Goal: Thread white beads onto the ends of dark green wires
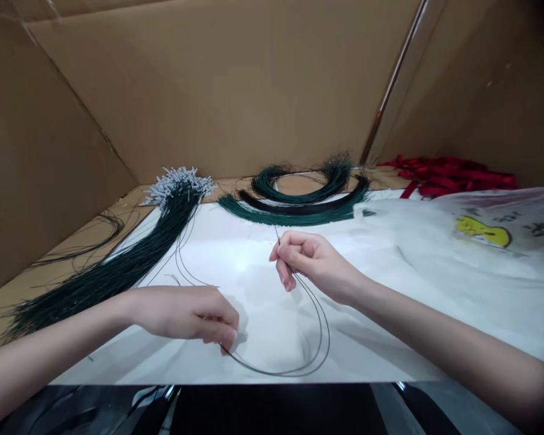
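Right hand (303, 254) pinches thin wires (278, 374); they bow toward near edge of white sheet (269, 320), round to left hand (199, 314), curled, probably gripping them, fingertips half hidden.

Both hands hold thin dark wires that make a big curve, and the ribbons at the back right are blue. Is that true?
Not quite: the ribbons at the back right are red, not blue, as the head view shows. The left hand and right hand do hold thin dark wires that make a big curve.
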A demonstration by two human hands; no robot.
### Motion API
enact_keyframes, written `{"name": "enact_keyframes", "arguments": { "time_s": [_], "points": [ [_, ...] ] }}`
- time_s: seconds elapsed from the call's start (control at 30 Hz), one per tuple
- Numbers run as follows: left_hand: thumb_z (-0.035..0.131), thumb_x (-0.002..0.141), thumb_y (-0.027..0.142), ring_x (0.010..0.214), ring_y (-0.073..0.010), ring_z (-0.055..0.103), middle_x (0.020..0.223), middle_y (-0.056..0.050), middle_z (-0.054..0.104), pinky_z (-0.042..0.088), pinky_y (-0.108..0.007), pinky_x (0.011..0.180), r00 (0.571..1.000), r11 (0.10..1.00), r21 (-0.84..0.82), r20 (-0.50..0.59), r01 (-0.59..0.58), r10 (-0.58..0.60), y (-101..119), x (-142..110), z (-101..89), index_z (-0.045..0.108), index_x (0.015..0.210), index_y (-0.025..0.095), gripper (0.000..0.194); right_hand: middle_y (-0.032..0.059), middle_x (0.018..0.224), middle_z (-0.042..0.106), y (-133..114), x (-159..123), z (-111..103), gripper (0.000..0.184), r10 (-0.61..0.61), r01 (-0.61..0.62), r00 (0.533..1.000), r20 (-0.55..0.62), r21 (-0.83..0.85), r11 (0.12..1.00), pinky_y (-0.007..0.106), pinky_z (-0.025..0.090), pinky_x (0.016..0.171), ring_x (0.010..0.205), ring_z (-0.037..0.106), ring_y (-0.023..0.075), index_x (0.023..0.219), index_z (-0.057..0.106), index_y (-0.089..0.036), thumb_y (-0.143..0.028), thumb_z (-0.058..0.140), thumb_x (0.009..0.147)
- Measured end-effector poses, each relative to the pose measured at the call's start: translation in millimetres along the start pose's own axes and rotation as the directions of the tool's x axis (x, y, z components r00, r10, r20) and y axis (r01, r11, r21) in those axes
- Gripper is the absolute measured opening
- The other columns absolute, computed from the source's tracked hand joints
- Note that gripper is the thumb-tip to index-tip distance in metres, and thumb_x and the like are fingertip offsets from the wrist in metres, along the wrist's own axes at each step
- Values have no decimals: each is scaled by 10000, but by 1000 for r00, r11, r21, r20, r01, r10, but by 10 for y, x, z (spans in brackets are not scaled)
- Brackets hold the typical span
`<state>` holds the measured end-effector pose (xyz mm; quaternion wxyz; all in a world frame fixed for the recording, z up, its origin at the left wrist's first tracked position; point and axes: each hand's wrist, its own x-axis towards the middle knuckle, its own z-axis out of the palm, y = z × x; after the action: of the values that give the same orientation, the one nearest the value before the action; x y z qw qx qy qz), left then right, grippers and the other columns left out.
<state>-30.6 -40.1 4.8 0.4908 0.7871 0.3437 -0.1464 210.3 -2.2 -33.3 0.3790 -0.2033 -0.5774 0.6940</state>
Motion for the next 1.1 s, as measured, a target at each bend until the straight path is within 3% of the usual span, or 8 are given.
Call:
{"name": "enact_keyframes", "arguments": {
  "time_s": [0.07,0.13,0.23,0.33,0.53,0.77,0.93,1.1],
  "points": [
    [489,978,424,771,-147,545,869,-28,639,395,-226,680,994,1000,-6,-107,-16,15,-3,66,13,670,935,165,319,-22,561,658,46,-48,1,236,43,-42,999,29,-29,999,182,442,492,470,580,68,798,638,-134,-338,670,913],
    [462,990,450,767,-141,535,876,-21,635,386,-230,667,952,999,-3,-302,-39,36,34,140,-17,665,984,173,344,-19,564,659,82,-64,-20,228,85,-83,996,41,-56,995,184,436,485,466,581,70,792,637,-130,-322,674,908],
    [448,1000,450,751,-123,518,818,0,598,383,-225,669,793,990,-40,-603,-132,82,98,277,-110,654,970,175,345,-17,566,658,144,-54,-77,238,133,-130,990,34,-85,988,190,427,470,456,575,74,791,640,-130,-339,683,895],
    [506,980,432,724,-107,505,797,6,576,397,-219,662,677,958,-103,-727,-267,111,115,439,-196,631,901,160,310,-22,564,652,212,-40,-145,262,158,-157,987,14,-83,984,196,411,450,447,566,78,781,632,-143,-378,686,883],
    [625,919,331,688,-97,511,771,4,577,428,-218,644,674,896,-198,-725,-398,139,42,683,-261,614,811,139,221,-17,585,664,298,-57,-241,280,197,-196,980,26,-33,980,204,397,455,457,577,87,800,642,-156,-423,691,871],
    [648,889,294,635,-99,520,673,5,596,417,-223,606,674,894,-221,-730,-390,114,-31,796,-239,608,754,131,216,-10,612,675,372,-83,-270,296,239,-238,971,-13,30,971,197,401,478,465,585,78,813,631,-161,-440,644,909],
    [664,872,278,623,-97,528,658,10,602,417,-218,597,642,905,-196,-760,-377,103,-25,816,-233,631,747,128,198,-10,602,669,344,-95,-259,323,249,-246,967,-49,53,968,203,402,490,461,576,79,795,637,-158,-468,685,872],
    [657,876,260,618,-92,521,644,15,588,408,-212,596,665,895,-220,-739,-388,107,-37,851,-210,621,728,125,203,0,605,679,343,-107,-242,326,252,-247,965,-71,69,966,211,411,507,477,585,84,779,643,-155,-465,689,869]
  ]
}}
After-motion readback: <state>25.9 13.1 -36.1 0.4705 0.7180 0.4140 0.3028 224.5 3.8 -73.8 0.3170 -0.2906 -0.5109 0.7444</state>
